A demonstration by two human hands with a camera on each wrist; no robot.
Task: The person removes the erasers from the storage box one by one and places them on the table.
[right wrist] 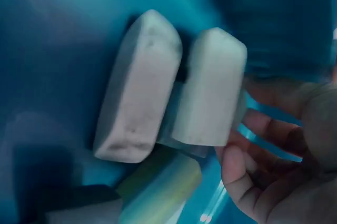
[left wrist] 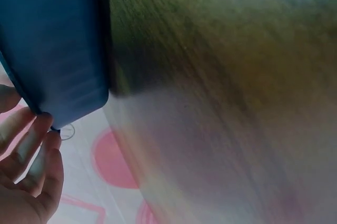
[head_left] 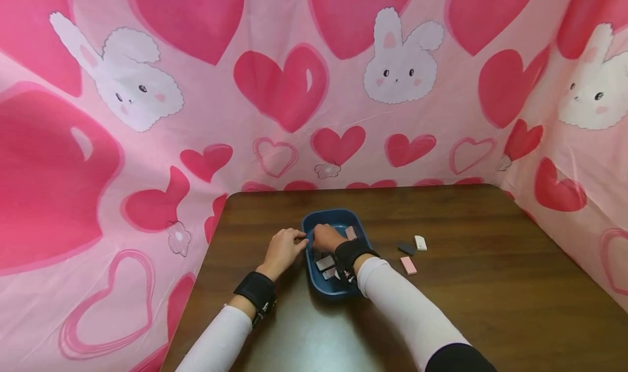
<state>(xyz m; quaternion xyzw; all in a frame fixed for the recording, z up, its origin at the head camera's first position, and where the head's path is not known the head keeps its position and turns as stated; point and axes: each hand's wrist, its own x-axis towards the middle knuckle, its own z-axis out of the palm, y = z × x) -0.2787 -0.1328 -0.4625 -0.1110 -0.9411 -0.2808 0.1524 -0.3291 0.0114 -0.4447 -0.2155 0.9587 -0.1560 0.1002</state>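
Note:
A deep blue plastic basin (head_left: 310, 274) stands on the table with several erasers inside. My right hand (head_left: 327, 238) reaches down into its far left part. In the right wrist view, the fingers of that hand (right wrist: 284, 150) pinch the edge of a white eraser (right wrist: 210, 89). Beside it lies a second whitish eraser (right wrist: 139, 92) with dark smudges, and below is a yellow-and-blue striped eraser (right wrist: 160, 187). My left hand (head_left: 283, 251) is at the basin's left side, its relaxed fingertips (left wrist: 45, 121) at the rim in the left wrist view.
To the right of the basin, a white eraser (head_left: 420, 243), a dark grey one (head_left: 405, 248) and a pink one (head_left: 408, 265) lie on the wooden table (head_left: 490, 285). Pink heart-and-rabbit cloth (head_left: 279, 28) hangs behind and along the sides.

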